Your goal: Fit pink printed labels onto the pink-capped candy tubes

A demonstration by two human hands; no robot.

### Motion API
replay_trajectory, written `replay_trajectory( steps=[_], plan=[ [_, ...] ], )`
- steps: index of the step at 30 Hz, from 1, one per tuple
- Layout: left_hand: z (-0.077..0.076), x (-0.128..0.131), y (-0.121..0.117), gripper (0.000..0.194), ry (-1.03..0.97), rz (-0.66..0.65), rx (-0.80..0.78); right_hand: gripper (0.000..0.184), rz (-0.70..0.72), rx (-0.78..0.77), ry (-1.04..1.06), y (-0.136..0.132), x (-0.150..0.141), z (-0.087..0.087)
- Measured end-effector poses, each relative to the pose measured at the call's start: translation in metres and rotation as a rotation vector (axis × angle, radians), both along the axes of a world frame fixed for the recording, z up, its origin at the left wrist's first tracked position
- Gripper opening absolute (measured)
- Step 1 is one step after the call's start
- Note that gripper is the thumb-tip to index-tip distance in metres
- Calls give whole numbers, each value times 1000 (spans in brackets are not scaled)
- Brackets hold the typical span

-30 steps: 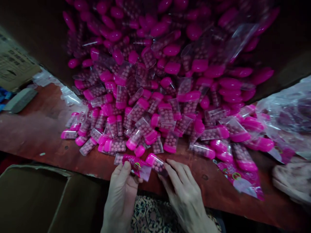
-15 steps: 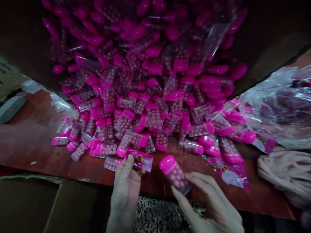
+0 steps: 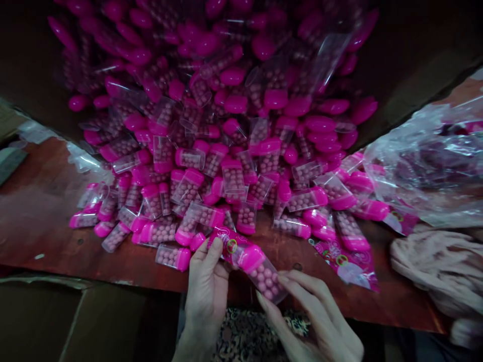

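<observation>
Along the near edge of the wooden table [image 3: 37, 211], the left hand [image 3: 206, 296] pinches a printed pink wrapper [image 3: 226, 245] between thumb and fingers, while the right hand [image 3: 317, 317] clamps a pink-capped clear tube of round sweets [image 3: 264, 277], cap end at the wrapper's mouth.

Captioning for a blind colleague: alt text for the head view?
The left hand pinches a pink wrapper while the right hand holds a capped clear tube of pink balls against it, beside a heap of tubes on a reddish table.
</observation>
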State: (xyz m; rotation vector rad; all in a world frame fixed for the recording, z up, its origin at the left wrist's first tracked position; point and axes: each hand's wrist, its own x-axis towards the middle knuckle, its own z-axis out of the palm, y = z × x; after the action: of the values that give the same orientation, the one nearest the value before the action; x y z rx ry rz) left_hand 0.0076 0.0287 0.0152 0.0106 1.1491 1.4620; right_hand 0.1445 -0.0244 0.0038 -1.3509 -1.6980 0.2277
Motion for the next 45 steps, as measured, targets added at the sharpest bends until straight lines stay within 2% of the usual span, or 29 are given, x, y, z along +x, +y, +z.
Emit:
replay_trajectory(
  steps=[5, 12, 19, 25, 29, 33, 36, 39, 45],
  plan=[
    [1, 5, 1, 21, 69, -95, 37, 27, -9, -1, -9, -1, 3, -4],
    [-1, 16, 1, 30, 51, -179, 50, 24, -39, -10, -39, -4, 7, -7],
    [-2, 28, -1, 33, 56, -156, 62, 28, -125, 23, -66, -5, 6, -8],
    [-2, 33, -1, 34, -4, -262, 28, 24, -191, 9, -16, -4, 4, -8],
    [-4, 35, -5, 32, 49, -231, 41, 30, -193, 34, -35, -5, 3, -11],
    [-3, 33, -5, 31, 69, -219, 64, 26, -206, -30, 128, -4, 1, -14],
    [-2, 29, -3, 25, -19, -302, 20, 25, -164, -73, 279, -2, -1, -16],
    [-1, 29, -3, 26, -87, -364, -14, 25, -136, -106, 336, -1, -2, -19],
    [-4, 38, -12, 20, -38, -314, -23, 28, -170, -65, 178, -4, -7, -20]
  ],
)
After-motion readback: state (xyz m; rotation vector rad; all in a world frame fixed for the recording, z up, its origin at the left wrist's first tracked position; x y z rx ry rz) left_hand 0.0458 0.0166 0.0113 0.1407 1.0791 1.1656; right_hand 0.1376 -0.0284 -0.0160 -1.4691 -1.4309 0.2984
